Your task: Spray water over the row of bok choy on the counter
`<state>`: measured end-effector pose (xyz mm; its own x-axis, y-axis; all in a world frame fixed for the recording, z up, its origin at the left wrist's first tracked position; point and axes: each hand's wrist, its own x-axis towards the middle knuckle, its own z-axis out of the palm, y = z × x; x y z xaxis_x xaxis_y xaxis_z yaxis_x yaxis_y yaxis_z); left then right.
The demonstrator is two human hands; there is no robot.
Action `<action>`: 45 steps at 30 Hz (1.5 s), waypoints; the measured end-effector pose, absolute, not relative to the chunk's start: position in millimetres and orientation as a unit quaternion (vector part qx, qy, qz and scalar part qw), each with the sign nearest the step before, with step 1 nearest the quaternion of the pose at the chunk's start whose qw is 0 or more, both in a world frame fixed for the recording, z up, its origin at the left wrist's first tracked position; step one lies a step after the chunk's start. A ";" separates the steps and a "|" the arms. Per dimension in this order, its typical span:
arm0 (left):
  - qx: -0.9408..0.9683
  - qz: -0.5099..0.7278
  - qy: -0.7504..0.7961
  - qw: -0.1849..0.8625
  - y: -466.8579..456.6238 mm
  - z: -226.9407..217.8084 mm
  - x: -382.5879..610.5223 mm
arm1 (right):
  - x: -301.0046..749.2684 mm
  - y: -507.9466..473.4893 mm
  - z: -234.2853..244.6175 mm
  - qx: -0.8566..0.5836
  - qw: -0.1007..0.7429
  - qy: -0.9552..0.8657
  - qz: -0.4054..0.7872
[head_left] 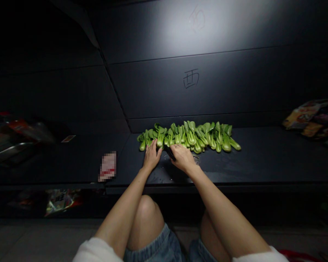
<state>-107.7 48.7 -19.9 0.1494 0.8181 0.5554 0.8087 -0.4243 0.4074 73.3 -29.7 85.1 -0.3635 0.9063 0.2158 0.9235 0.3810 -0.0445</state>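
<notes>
A long row of green bok choy (190,136) lies on a dark shelf, leaves toward the back panel and pale stem ends toward me. My left hand (152,156) reaches the near side of the row, left of its middle. Its fingers are stretched out against the stem ends and do not wrap round any. Just to its right, my right hand (182,157) is closed around a slim black object (170,152), whose kind I cannot make out. The fingertips of that hand are partly hidden, close to the stems. Small wet-looking spots show on the shelf below.
The dark shelf (262,156) has a front edge near my knees. A blurred card (107,166) lies to the left. Packaged goods (314,118) sit at far right, and blurred packages (24,127) at far left. A lower shelf holds a colourful bag (60,200).
</notes>
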 end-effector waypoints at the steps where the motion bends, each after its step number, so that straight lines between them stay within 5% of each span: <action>1: 0.758 0.368 0.538 0.004 48.6 -19.8 -107.5 | 73.3 -29.3 84.7 -0.555 0.105 -0.824 -0.043; 45: 0.669 0.342 0.659 -0.029 48.7 -19.4 -147.5 | 54.7 -20.3 76.4 -0.545 0.084 -0.832 -0.066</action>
